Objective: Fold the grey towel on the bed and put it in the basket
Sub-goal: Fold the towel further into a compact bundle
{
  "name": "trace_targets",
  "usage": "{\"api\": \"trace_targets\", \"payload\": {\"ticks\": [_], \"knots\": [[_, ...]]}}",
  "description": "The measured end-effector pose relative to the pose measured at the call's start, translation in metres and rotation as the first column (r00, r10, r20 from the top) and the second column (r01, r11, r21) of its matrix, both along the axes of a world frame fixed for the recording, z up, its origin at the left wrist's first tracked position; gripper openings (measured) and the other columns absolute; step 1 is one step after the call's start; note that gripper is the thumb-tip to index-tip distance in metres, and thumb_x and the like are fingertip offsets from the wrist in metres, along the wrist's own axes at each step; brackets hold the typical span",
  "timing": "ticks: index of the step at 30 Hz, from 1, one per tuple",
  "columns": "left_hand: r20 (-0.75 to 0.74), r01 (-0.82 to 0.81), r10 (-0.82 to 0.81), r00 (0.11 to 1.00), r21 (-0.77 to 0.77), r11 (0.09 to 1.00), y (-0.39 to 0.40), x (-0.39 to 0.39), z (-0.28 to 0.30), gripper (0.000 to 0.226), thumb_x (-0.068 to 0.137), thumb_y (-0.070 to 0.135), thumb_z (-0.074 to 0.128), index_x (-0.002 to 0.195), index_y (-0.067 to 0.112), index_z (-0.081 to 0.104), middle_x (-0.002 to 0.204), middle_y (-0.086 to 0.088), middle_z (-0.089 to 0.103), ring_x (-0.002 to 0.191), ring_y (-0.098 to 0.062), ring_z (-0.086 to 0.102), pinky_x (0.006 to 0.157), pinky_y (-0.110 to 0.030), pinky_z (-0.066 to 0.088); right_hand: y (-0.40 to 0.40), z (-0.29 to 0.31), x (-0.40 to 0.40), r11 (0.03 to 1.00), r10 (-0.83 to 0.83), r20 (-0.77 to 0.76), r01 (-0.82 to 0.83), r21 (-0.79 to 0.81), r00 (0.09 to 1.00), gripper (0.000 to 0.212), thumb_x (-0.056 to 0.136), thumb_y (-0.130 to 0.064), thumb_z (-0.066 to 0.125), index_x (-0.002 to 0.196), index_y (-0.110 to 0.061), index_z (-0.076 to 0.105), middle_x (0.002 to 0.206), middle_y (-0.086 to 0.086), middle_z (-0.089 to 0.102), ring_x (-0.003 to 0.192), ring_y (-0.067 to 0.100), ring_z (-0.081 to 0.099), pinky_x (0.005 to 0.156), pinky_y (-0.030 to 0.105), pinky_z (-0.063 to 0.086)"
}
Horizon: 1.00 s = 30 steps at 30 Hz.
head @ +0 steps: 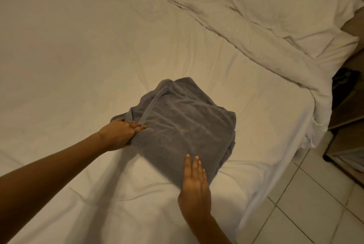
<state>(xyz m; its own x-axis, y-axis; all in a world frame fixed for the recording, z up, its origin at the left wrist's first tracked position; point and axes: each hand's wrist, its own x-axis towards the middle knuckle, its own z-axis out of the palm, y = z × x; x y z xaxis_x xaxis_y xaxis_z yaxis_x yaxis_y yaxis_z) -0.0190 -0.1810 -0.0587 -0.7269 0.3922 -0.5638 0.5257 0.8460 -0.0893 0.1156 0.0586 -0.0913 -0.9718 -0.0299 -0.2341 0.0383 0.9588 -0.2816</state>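
The grey towel (183, 125) lies folded into a rough thick square on the white bed (78, 66), near its right side. My left hand (120, 133) grips the towel's left edge, thumb under the fold and fingers on top. My right hand (195, 182) lies flat with fingers stretched out on the towel's near corner, pressing it down. A hemmed strip of the towel runs diagonally across its upper left part. No basket is in view.
A white duvet (246, 33) and pillows (291, 1) lie bunched along the head of the bed at the upper right. Tiled floor (307, 204) runs along the bed's right side. Dark furniture (348, 105) stands at the right edge.
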Motion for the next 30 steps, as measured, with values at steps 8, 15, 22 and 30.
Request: {"api": "trace_targets", "payload": {"ticks": [8, 15, 22, 30], "knots": [[-0.155, -0.094, 0.116, 0.981, 0.141, 0.986, 0.05, -0.08, 0.033, 0.038, 0.083, 0.044, 0.06, 0.116, 0.027, 0.053, 0.114, 0.002, 0.067, 0.105, -0.019, 0.062, 0.105, -0.041, 0.039, 0.05, 0.043, -0.078, 0.979, -0.13, 0.007, 0.129, -0.156, 0.992, 0.085, 0.086, -0.016, 0.059, 0.151, -0.023, 0.005, 0.158, 0.006, 0.015, 0.144, 0.024, 0.021, 0.113, 0.037, 0.031], [-0.285, -0.012, 0.053, 0.957, 0.146, 0.989, 0.112, -0.156, 0.042, 0.038, 0.085, 0.035, 0.061, 0.117, 0.016, 0.052, 0.109, -0.004, 0.063, 0.105, -0.025, 0.061, 0.115, -0.055, 0.019, 0.094, 0.033, -0.138, 0.927, -0.299, 0.013, 0.293, -0.235, 0.954, 0.079, 0.082, -0.016, 0.058, 0.15, -0.016, 0.017, 0.145, 0.013, 0.043, 0.13, 0.033, 0.043, 0.105, 0.043, 0.041], [-0.442, 0.019, 0.072, 0.894, 0.199, 0.98, 0.161, -0.204, 0.009, 0.038, 0.092, 0.021, 0.051, 0.128, 0.011, 0.047, 0.13, -0.01, 0.053, 0.125, -0.027, 0.047, 0.117, -0.055, 0.007, 0.125, 0.005, -0.195, 0.93, -0.347, 0.031, 0.348, -0.116, 0.938, 0.082, 0.078, -0.017, 0.057, 0.15, -0.013, 0.016, 0.149, 0.017, 0.035, 0.139, 0.036, 0.027, 0.118, 0.049, 0.013], [-0.249, -0.189, 0.438, 0.864, 0.646, 0.74, 0.15, -0.144, -0.055, 0.063, 0.094, 0.052, 0.017, 0.145, 0.02, 0.037, 0.157, -0.003, 0.026, 0.147, -0.018, 0.017, 0.119, -0.046, 0.003, 0.101, -0.016, -0.195, 0.973, -0.198, -0.279, 0.223, 0.061, 0.94, 0.055, 0.096, -0.026, 0.034, 0.148, -0.012, 0.024, 0.156, 0.018, 0.019, 0.145, 0.033, 0.014, 0.115, 0.051, -0.001]]}}
